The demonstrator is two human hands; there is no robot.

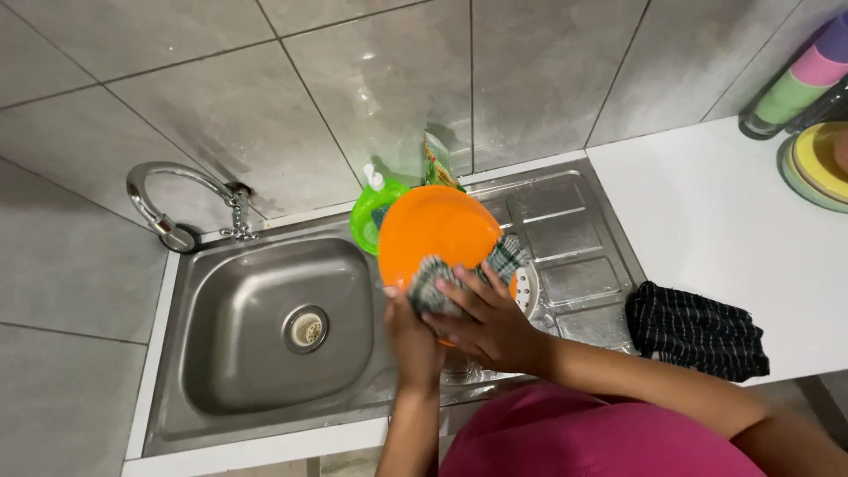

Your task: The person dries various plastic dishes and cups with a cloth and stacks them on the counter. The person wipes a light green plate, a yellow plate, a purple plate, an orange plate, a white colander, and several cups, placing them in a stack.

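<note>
Above the steel drainboard (565, 256), just right of the sink basin (265, 327), one orange plastic plate (437, 231) was held tilted up on edge, its face toward the camera. The left hand (413, 340) gripped the plate's near rim from below, fingers closed around the edge, while the right hand (490, 322) pressed a checked grey-green cloth (442, 283) flat against the plate's lower face, fingers spread over the fabric and clasping it. By the look of it the step in hand was wiping the plate with the cloth; the wipe seemed to be at the lower part only, so a next move would call for turning the plate in the left hand's grip or sliding the cloth upward, keeping the rim held firmly (a wet plastic plate could slip). Counted: one orange plate, one cloth in hand, one dark striped cloth (696, 331) lying on the white counter (707, 212) to the right, one green soap bottle with a white pump (375, 208) at the far side behind the plate, one curved tap (172, 203) on the tiled wall, one drain strainer (306, 329) in the basin, and a stack of pastel plates (821, 163) at the far right, their number unclear.
</note>
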